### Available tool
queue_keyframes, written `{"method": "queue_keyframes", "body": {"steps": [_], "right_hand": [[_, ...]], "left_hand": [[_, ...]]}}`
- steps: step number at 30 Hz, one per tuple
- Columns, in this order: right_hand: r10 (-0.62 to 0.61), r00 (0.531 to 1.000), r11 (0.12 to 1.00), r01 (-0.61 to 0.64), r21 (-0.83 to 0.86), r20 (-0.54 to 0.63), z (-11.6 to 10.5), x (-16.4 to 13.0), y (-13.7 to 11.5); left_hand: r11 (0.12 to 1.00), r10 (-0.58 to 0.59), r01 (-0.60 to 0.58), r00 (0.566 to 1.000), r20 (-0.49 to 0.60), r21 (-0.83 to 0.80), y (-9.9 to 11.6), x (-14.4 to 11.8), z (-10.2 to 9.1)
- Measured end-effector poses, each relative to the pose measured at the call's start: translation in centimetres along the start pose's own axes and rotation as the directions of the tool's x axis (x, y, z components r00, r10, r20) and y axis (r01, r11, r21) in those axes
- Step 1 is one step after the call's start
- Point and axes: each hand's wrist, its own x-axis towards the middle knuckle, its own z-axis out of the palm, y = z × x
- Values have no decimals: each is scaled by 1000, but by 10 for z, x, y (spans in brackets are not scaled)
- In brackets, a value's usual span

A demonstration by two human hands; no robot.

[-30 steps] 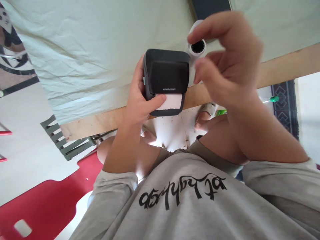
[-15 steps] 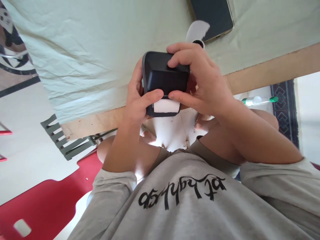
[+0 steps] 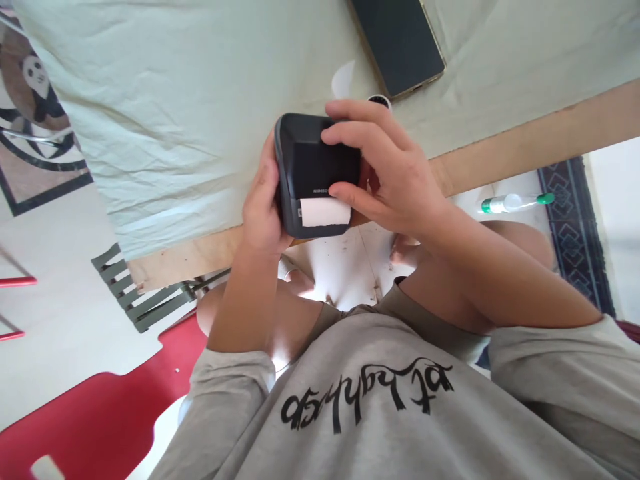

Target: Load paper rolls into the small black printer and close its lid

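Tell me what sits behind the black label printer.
Past the printer, a small white roll peeks out above the right hand, with a dark phone beyond on the pale cloth. The hand and printer hide most of the roll.

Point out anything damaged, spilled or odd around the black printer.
Nothing stands out. Both hands grip the black printer, and a white label sticks squarely out of its slot. The phone lies flat on the cloth.
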Motion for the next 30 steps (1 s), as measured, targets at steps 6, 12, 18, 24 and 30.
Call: {"method": "queue_keyframes", "body": {"steps": [6, 12, 18, 24, 30], "right_hand": [[-52, 999, 998, 52, 24, 15, 2, 2, 0], [-67, 997, 995, 65, 73, 36, 2, 6, 1], [-197, 963, 978, 181, -100, -185, -10, 14, -6], [-136, 857, 977, 32, -212, -497, -12, 22, -14], [-95, 970, 921, 1, -390, -222, -9, 23, -21]], "left_hand": [[982, 169, -180, 973, -159, -61, 1, -2, 5], [973, 58, -103, 975, -213, -208, 16, -9, 14], [944, 134, -170, 981, -143, -281, 12, -7, 14], [970, 189, -203, 976, -109, -135, 8, -5, 10], [975, 175, -189, 977, -122, -116, 10, -8, 11]]}}
